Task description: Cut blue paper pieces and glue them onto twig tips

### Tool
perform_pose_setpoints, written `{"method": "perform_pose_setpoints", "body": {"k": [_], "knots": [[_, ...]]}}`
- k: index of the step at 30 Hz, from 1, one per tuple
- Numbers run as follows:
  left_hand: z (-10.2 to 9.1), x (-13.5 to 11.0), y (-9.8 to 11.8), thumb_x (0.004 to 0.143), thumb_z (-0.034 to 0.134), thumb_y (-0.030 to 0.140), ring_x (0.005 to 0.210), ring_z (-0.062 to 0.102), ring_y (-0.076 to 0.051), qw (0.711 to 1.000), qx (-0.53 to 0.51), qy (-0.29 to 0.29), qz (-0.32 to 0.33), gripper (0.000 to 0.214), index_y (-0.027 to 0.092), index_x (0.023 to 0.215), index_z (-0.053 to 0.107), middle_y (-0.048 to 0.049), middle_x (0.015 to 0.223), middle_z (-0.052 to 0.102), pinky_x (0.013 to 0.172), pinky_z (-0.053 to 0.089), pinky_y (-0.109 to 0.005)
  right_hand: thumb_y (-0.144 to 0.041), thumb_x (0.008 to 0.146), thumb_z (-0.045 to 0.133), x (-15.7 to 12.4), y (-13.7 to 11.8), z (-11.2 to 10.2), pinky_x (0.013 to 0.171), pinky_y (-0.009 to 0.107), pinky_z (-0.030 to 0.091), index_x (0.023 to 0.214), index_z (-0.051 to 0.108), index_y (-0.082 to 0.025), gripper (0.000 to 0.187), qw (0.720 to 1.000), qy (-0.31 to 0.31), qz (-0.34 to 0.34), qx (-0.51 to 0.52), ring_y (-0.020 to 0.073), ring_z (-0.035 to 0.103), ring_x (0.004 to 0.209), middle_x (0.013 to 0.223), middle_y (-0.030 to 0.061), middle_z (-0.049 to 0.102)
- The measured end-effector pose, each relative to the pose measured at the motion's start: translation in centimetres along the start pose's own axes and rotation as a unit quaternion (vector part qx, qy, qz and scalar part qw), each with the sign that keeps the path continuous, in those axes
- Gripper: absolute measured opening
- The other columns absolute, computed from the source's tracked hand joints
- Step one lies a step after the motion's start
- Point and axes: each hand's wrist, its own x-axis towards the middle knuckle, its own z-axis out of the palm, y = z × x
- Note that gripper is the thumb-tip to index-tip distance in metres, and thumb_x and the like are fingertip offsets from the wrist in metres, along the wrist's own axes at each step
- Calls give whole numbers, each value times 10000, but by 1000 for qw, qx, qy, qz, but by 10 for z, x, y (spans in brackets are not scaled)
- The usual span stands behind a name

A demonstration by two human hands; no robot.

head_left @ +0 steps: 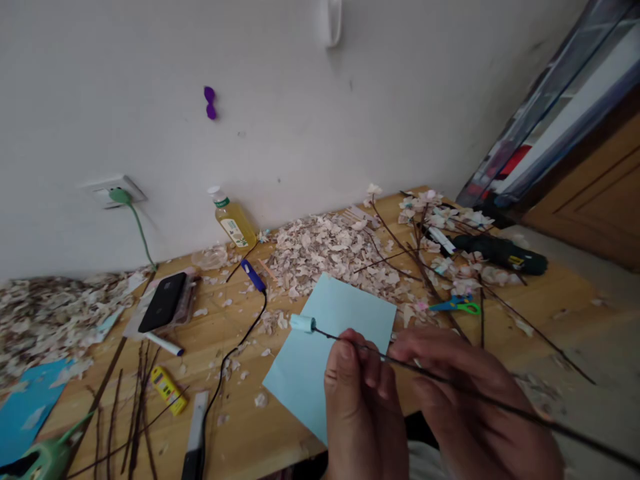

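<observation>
My left hand and my right hand are both closed in a pinch on a thin dark wire stem held above the table's near edge. The stem runs from the lower right up to the left. A small roll of pale blue paper is wound on its left tip. Under the stem lies a pale blue sheet of paper on the wooden table.
A heap of pale paper petals lies behind the sheet. Twigs with paper blossoms, blue-green scissors and a dark glue gun lie at the right. A phone, yellow bottle, black cable and dark twigs lie at the left.
</observation>
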Motion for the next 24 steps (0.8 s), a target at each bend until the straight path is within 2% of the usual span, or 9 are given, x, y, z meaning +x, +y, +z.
{"method": "perform_pose_setpoints", "body": {"k": [1,3,8,12,15,18,21,23,24], "knots": [[4,2,-1,505,1030,445,519,419,-22,1000,-19,6,-9,505,183,828,743,56,665,508,484,403,-128,-185,1002,595,4,1,-1,852,189,625,1183,639,-262,201,1000,-14,-10,13,159,695,1037,1111,40,684],[8,6,-2,464,1043,423,536,440,-23,999,-38,19,-18,508,196,817,758,57,674,516,514,426,-127,-111,968,613,7,4,-3,883,175,612,1127,654,-256,219,998,-39,-29,31,146,686,1045,1103,30,683],[0,19,-8,538,1022,418,559,461,-18,999,-40,10,-21,458,204,851,767,53,716,537,551,445,-119,-116,953,669,6,17,-4,871,224,631,1117,672,-243,208,998,-45,-51,19,165,694,1038,1097,35,705],[-5,27,-14,599,999,420,574,502,-28,999,-40,-12,-25,401,215,855,768,49,719,556,571,474,-123,-215,1045,589,6,25,-3,835,274,654,1164,642,-281,146,997,-54,-44,-21,186,722,1005,1067,52,716],[-3,33,-13,585,1006,408,676,610,-67,999,-38,6,-37,407,225,865,775,22,796,637,651,540,-155,-259,1063,561,8,29,-5,776,244,663,1204,631,-309,165,989,-90,-94,-67,179,737,975,1034,45,729],[-6,44,-6,494,1038,382,684,654,-99,998,0,24,-55,466,205,840,780,-3,800,680,631,560,-169,-167,1036,565,6,41,-7,772,253,665,1268,626,-308,278,977,-113,-148,-105,192,722,1032,1065,45,722],[-18,60,10,563,1003,447,527,601,-91,994,99,-41,10,419,194,813,781,10,656,637,500,512,-164,-100,987,574,-5,67,-6,919,351,638,1269,651,-274,341,960,-98,-202,-170,238,665,1161,1195,79,670],[-27,70,26,667,940,493,439,566,-99,968,203,-98,113,358,199,806,788,7,604,625,427,478,-178,-61,956,603,-18,93,-3,973,355,609,1278,642,-252,376,951,-81,-205,-215,240,640,1204,1255,94,633],[-30,73,36,713,909,487,424,570,-107,943,262,-113,172,316,209,810,794,-6,625,648,413,477,-190,-64,966,588,-26,107,-1,963,335,609,1280,637,-235,361,949,-71,-209,-225,231,650,1186,1241,100,639]]}}
